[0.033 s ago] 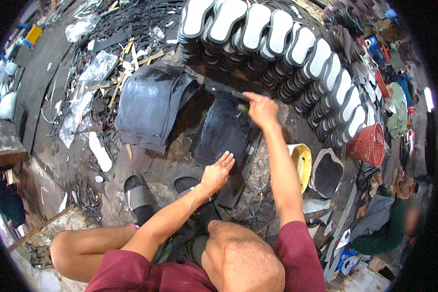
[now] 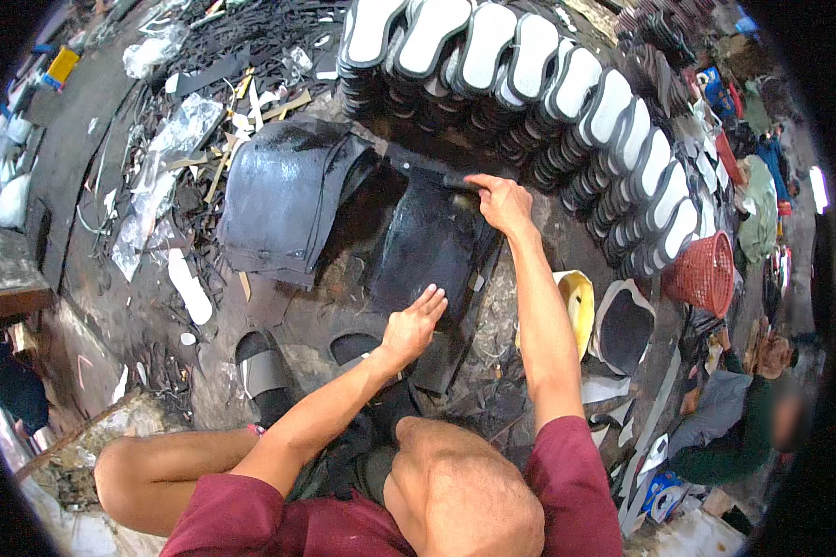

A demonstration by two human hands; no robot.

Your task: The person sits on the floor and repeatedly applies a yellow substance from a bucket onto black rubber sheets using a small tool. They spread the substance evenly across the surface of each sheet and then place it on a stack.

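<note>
The person's two hands are apart, one at each end of a dark, glossy sheet [image 2: 423,237] that lies on the floor [image 2: 492,316] in front of the feet. The left hand [image 2: 413,330] is open, its fingers stretched out together over the near right corner of the sheet; how firmly they press cannot be told. The right hand [image 2: 505,206] is at the far right corner, index finger pointing left and the other fingers curled under, and whether it grips anything cannot be made out. Beside the fingertip, a narrow dark strip [image 2: 437,172] runs along the sheet's far edge. To the left lies a stack of similar dark sheets [image 2: 274,200], shiny on top, with a white sole-shaped piece [image 2: 189,288] nearer the person. Gray-strapped sandals [image 2: 267,369] are on the feet. Right of the right forearm stand a yellow-lined container [image 2: 581,311] and a pale-rimmed piece with a dark middle [image 2: 624,327]. Beyond, tall piles of white-topped soles [image 2: 488,51] curve round toward a red basket [image 2: 701,278]. Scraps [image 2: 288,46] and clear plastic [image 2: 190,125] litter the far left, and a co-worker in dark green [image 2: 734,450] sits at the right.
</note>
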